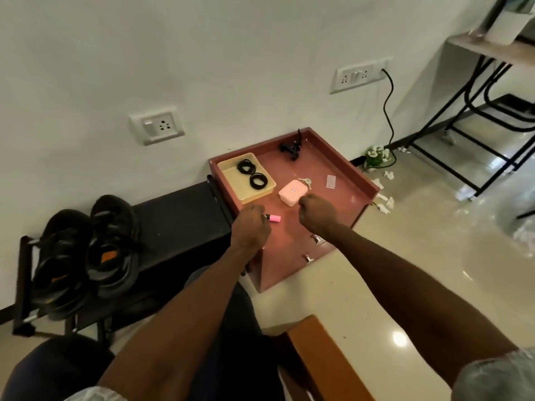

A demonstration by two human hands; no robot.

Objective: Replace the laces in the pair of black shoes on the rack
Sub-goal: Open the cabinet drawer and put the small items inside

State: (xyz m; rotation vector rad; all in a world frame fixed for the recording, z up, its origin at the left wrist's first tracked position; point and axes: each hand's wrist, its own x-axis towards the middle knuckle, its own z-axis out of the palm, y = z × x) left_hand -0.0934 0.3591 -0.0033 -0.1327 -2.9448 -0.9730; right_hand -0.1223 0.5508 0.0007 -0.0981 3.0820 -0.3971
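A low shoe rack [179, 215] stands against the wall in the left half of the frame, with a pair of shoes [86, 253] side by side at its left end. Right of the rack, at frame centre, sits a small cabinet [292, 264] with a raised rim. On its top, a shallow tray [228, 180] lies at the back left and holds two coiled laces [252, 175]. Right of the tray lie a small case [292, 192], keys [306, 181] just behind it, and a clip-like object [291, 146] in the far corner. A marker [273, 217] lies near the front, between the left hand [251, 227] and the right hand [317, 211]. A desk frame [474, 117] stands at upper right.
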